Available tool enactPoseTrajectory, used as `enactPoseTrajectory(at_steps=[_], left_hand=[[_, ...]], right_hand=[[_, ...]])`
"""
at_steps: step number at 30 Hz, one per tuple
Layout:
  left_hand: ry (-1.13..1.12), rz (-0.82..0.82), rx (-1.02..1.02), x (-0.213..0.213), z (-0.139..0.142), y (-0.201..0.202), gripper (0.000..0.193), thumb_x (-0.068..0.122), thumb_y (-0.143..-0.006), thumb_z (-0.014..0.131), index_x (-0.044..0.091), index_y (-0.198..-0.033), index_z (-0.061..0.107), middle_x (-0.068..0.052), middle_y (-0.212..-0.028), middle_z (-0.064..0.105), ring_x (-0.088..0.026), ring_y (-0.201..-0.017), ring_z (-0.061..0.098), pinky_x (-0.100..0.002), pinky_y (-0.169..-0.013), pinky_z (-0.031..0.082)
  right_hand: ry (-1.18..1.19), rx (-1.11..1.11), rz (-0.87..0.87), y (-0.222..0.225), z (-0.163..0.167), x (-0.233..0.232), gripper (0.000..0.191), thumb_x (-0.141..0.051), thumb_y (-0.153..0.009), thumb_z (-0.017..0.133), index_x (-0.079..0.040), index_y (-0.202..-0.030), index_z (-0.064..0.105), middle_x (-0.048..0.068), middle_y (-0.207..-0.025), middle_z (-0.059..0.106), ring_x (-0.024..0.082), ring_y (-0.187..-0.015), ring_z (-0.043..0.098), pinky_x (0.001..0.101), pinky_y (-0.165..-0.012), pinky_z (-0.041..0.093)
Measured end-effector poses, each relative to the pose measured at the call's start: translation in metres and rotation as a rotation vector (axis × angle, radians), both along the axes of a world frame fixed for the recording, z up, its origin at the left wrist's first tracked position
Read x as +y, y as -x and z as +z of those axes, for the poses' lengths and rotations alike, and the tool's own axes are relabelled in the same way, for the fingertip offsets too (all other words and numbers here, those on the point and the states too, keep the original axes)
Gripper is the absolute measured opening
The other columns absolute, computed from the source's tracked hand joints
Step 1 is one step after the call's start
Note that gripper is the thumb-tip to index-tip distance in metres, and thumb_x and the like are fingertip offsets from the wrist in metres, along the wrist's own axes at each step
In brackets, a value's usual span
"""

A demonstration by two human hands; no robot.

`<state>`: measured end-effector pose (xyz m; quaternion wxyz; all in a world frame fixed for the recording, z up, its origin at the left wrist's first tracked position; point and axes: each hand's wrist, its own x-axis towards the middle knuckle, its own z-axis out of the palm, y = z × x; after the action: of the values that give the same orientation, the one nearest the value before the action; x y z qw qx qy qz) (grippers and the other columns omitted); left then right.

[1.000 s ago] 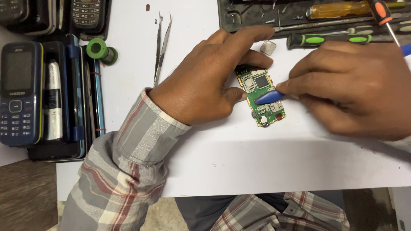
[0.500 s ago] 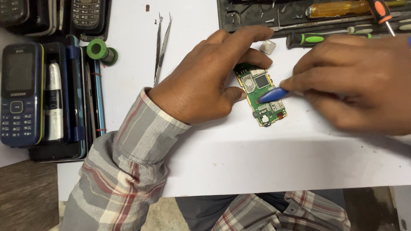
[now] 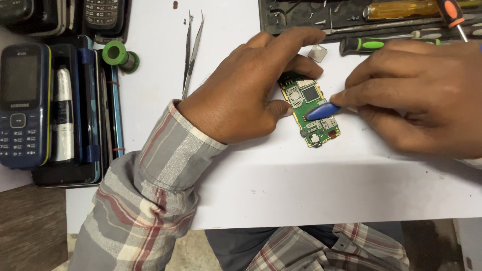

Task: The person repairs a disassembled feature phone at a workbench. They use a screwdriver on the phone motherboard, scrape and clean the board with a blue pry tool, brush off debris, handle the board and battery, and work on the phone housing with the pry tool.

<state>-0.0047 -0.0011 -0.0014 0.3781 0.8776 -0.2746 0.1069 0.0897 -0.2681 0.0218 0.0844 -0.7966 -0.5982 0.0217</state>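
Since the earlier frames, the blue pry tool (image 3: 322, 110) has slid a little along the green circuit board (image 3: 310, 111), its rounded tip now resting near the board's middle, just below the square chip; the hands themselves have barely shifted.

The left hand (image 3: 246, 93) lies palm-down to the left of the board, fingers loosely curled. Its thumb presses against the board's left edge, and the index finger reaches over the top end, so the board is pinned between them against the white table (image 3: 311, 185). The right hand (image 3: 416, 100) comes in from the right, its fingers closed in a pinch around the pry tool, whose tip touches the board's face. The board thus sits between the two hands, tilted slightly, with its lower end free and uncovered.

Just beyond the left index fingertip lies a small metal shield (image 3: 317, 52). Beyond the right hand are a green-handled screwdriver (image 3: 369, 45) and a dark tool tray (image 3: 321, 15). Left of the left hand lie tweezers (image 3: 192, 50), with a green spool (image 3: 118, 54) and a dark blue keypad phone (image 3: 22, 105) farther off.
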Motion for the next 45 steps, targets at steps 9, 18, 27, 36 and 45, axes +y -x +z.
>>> enactPoseTrajectory(at_steps=[9,18,27,36,45], left_hand=[[-0.011,0.014,0.016,0.001,-0.004,0.001,0.085,0.000,-0.082,0.082,0.011,-0.154,0.038,0.001,-0.130,0.076,-0.028,-0.124,0.060,-0.042,-0.109,0.046],[-0.001,-0.006,-0.002,0.002,-0.004,0.000,0.084,-0.003,-0.076,0.081,0.007,-0.147,0.037,-0.003,-0.124,0.074,-0.032,-0.121,0.058,-0.043,-0.105,0.044],[-0.012,-0.007,0.022,0.001,-0.002,0.001,0.083,0.000,-0.078,0.083,0.007,-0.147,0.037,-0.003,-0.125,0.073,-0.030,-0.123,0.059,-0.043,-0.106,0.043],[0.005,-0.007,-0.015,0.000,-0.001,0.000,0.083,0.001,-0.077,0.084,0.007,-0.146,0.038,-0.004,-0.124,0.073,-0.031,-0.123,0.059,-0.044,-0.106,0.043],[0.004,-0.007,-0.004,0.000,-0.002,-0.001,0.084,0.000,-0.075,0.083,0.007,-0.146,0.038,-0.003,-0.123,0.074,-0.031,-0.123,0.059,-0.044,-0.105,0.044]], right_hand=[[-0.200,-0.034,0.110,0.012,-0.002,0.016,0.025,-0.006,-0.077,0.076,-0.012,-0.101,0.080,0.001,-0.095,0.073,0.019,-0.082,0.070,0.0341,-0.062,0.054],[-0.145,0.028,0.101,0.005,-0.002,0.007,0.024,-0.010,-0.080,0.075,-0.014,-0.103,0.080,0.001,-0.096,0.073,0.016,-0.082,0.069,0.0322,-0.061,0.054],[0.006,0.037,-0.067,-0.010,-0.004,-0.009,0.025,-0.008,-0.079,0.075,-0.014,-0.102,0.083,0.004,-0.099,0.077,0.016,-0.089,0.073,0.0339,-0.076,0.060],[0.025,0.011,-0.011,-0.003,-0.004,-0.001,0.026,-0.008,-0.077,0.074,-0.017,-0.100,0.083,0.002,-0.096,0.076,0.015,-0.085,0.073,0.0334,-0.069,0.059],[-0.174,-0.002,0.150,0.008,-0.003,0.014,0.025,-0.007,-0.077,0.075,-0.014,-0.101,0.080,0.001,-0.096,0.073,0.018,-0.085,0.070,0.0337,-0.063,0.054]])
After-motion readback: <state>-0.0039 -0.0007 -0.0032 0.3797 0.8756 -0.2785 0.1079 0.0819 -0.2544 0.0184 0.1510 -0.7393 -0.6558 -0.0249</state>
